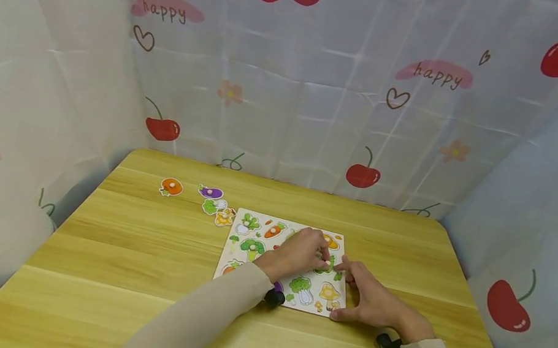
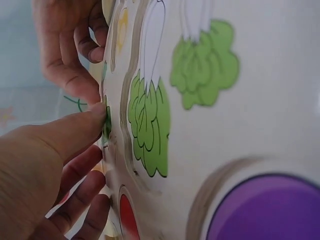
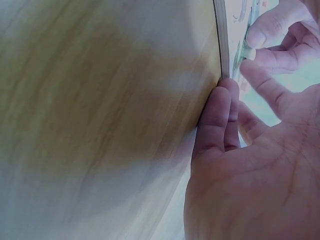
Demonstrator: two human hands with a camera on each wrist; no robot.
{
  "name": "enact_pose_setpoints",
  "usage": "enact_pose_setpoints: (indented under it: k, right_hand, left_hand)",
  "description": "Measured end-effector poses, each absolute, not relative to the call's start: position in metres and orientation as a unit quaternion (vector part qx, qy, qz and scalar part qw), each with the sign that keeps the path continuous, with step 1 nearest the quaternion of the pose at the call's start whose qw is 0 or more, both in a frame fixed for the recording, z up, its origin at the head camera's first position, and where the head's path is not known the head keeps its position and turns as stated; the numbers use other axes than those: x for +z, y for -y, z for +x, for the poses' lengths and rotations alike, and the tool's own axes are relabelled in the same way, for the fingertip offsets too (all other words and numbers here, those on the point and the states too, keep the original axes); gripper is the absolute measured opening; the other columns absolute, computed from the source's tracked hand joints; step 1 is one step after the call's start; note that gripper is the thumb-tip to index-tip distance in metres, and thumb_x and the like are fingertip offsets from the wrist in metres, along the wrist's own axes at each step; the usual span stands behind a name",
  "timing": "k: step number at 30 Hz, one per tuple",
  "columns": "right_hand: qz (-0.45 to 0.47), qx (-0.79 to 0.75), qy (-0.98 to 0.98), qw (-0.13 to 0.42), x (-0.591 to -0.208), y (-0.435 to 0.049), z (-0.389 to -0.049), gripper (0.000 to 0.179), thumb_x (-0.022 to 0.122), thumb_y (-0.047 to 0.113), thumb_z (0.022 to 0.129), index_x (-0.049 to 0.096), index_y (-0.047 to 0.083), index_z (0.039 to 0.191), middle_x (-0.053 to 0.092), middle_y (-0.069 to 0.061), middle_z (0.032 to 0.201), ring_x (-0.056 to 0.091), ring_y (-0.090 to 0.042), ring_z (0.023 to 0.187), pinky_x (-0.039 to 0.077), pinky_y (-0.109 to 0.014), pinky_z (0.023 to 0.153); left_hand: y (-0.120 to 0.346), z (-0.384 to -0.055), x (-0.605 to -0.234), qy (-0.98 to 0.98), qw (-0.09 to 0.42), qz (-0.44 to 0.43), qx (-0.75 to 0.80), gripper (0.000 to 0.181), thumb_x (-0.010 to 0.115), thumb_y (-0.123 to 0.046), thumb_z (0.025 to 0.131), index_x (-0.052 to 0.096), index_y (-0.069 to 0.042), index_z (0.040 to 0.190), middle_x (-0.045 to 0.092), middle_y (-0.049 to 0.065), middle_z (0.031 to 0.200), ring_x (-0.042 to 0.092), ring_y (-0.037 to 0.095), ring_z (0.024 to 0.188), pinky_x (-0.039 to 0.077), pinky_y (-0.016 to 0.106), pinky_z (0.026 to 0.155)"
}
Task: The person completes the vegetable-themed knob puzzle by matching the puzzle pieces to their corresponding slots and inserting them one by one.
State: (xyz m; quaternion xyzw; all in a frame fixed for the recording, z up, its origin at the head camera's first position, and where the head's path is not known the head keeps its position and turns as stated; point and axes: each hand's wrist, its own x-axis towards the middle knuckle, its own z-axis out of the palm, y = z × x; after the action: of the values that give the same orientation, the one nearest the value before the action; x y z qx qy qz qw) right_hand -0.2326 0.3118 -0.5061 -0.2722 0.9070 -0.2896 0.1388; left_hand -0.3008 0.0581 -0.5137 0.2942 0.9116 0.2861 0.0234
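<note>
A pale board [image 1: 226, 259] printed with vegetables lies on the table, with knobbed picture pieces set in it. My left hand [image 1: 298, 253] reaches over its right half and pinches the small knob [image 3: 250, 53] of a green puzzle piece [image 1: 332, 260]. That piece is mostly hidden by the fingers; which vegetable it shows, I cannot tell. My right hand [image 1: 375, 298] lies at the board's right edge, thumb at the near corner. Two of its fingers [image 3: 215, 117] touch the edge, and its index fingertip is beside the green piece. A mushroom piece [image 1: 329, 292] sits near the right thumb.
Left of the board on the wooden table [image 1: 127, 272] lie loose pieces: an orange pumpkin-like one [image 1: 172, 187], an eggplant [image 1: 211, 192], a leafy green one [image 1: 213, 206] and a yellow one [image 1: 225, 217]. Cherry-print curtains [image 1: 296, 77] enclose the table's back and sides.
</note>
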Motion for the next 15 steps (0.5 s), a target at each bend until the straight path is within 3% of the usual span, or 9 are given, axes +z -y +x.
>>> enact_pose_setpoints:
  k: [6,15]
  right_hand:
    - [-0.262,-0.287,-0.910,0.146,-0.5056,-0.3103,-0.2322,0.097,0.102,0.051,0.090,0.053,0.013,0.166,0.032,-0.032,0.185,0.065,-0.033,0.142,0.052,-0.065,0.125]
    - [-0.255,-0.283,-0.912,0.152,-0.5058,-0.3104,-0.2338,0.092,0.101,0.051,0.091,0.056,0.016,0.163,0.031,-0.031,0.186,0.064,-0.032,0.142,0.051,-0.066,0.126]
  left_hand:
    - [-0.0559,-0.2988,-0.5115,-0.915,0.025,0.306,0.262,0.012,0.092,-0.029,0.104,0.092,-0.020,0.111,0.082,-0.002,0.123,0.072,0.017,0.119,0.061,0.030,0.108]
    - [-0.0480,-0.2948,-0.5073,-0.909,0.047,0.317,0.265,0.022,0.089,-0.027,0.107,0.088,-0.018,0.127,0.083,-0.001,0.137,0.070,0.023,0.139,0.057,0.037,0.125]
